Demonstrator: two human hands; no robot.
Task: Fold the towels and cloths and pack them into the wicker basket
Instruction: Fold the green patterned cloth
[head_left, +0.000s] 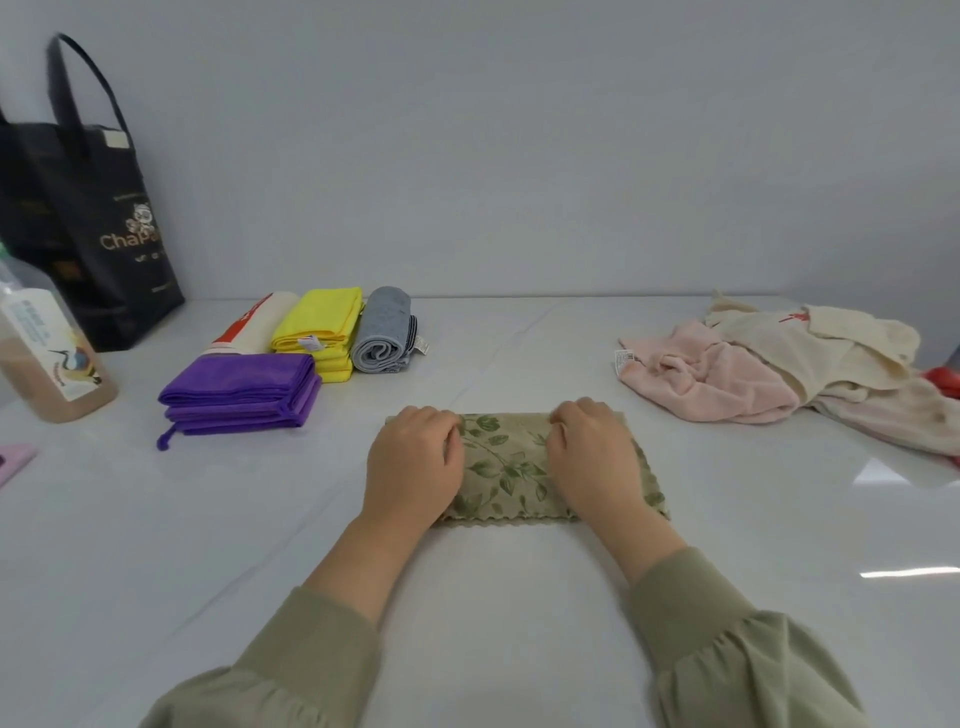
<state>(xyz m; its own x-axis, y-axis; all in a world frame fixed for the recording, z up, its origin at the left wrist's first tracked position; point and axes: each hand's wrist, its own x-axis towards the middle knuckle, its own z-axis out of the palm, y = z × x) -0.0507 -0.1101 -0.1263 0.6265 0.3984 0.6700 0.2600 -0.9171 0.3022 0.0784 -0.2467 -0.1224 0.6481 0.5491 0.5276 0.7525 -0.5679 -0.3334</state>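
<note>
Worktop (519, 353): white and glossy, its far edge meeting a plain wall (519, 130). A wide bare strip runs from that edge down the middle to the person, and there is more bare surface between the forearms.

Item in work: the leaf-print cloth (506, 467) lies flat at centre, near the person and well apart from everything else. It is folded to an oblong whose long axis runs left to right, roughly parallel to the wall line. The scalloped edge faces the person and the folded edge faces the wall. The right end skews slightly toward the near side.

Left hand (413, 462): on the cloth's left end, fingers curled over the far edge, grip closed on the fabric.
Right hand (592, 457): on the right end in the same posture, grip closed on the far edge (the fingertips are tucked out of sight).

Far left, finished pieces close together:
- purple cloth (236, 395), folded flat, nearest the person
- yellow cloth (317, 325), folded, behind it
- grey towel (384, 332), rolled, roll end toward the person, touching the yellow
- cream towel with red print (254, 322), left of the yellow

Far right: a loose heap of a pink towel (711, 374) and a crumpled cream towel (810, 338).

Left margin: a black tote bag (88, 218) against the wall and a bottle (49, 353) in front of it.
</note>
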